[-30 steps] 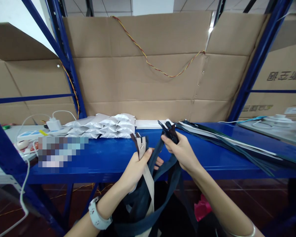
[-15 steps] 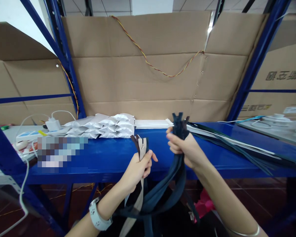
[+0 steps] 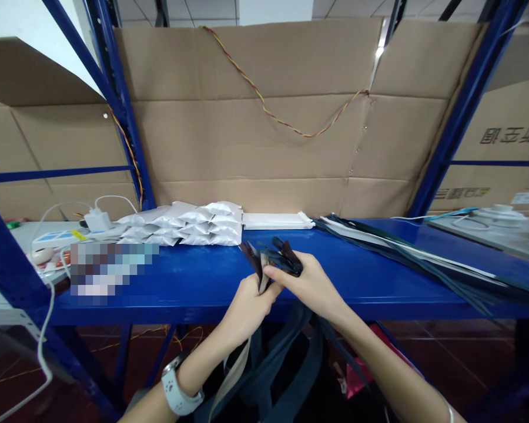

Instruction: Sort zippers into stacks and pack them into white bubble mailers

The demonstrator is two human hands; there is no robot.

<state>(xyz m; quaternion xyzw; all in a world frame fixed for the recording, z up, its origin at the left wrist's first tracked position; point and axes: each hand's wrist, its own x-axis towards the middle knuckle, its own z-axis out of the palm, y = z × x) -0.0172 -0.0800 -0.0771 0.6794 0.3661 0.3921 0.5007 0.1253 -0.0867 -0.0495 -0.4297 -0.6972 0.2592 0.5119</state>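
My left hand (image 3: 253, 302) is closed around the upper ends of several long zippers, a beige zipper (image 3: 263, 271) and dark brown ones among them. Touching it from the right, my right hand (image 3: 312, 285) grips a bundle of dark blue zippers (image 3: 297, 346), its thumb reaching over to the beige end. The forked zipper ends stick up in a cluster above both hands. Below, the long tapes hang over the front edge of the blue table (image 3: 194, 273) in loose loops. Parts of the held ends are hidden by the fingers.
More long zippers (image 3: 405, 252) lie across the table's right side. Silvery-white packets (image 3: 203, 223) are stacked at the back left, beside a flat white strip (image 3: 275, 221). A white charger (image 3: 97, 220) with cables sits left. Blue posts (image 3: 462, 111) and cardboard (image 3: 247, 147) enclose the back.
My right hand has moved left and down, bringing its dark blue zippers against those in my left hand. The two bundles, apart before, now meet. My left hand has barely shifted.
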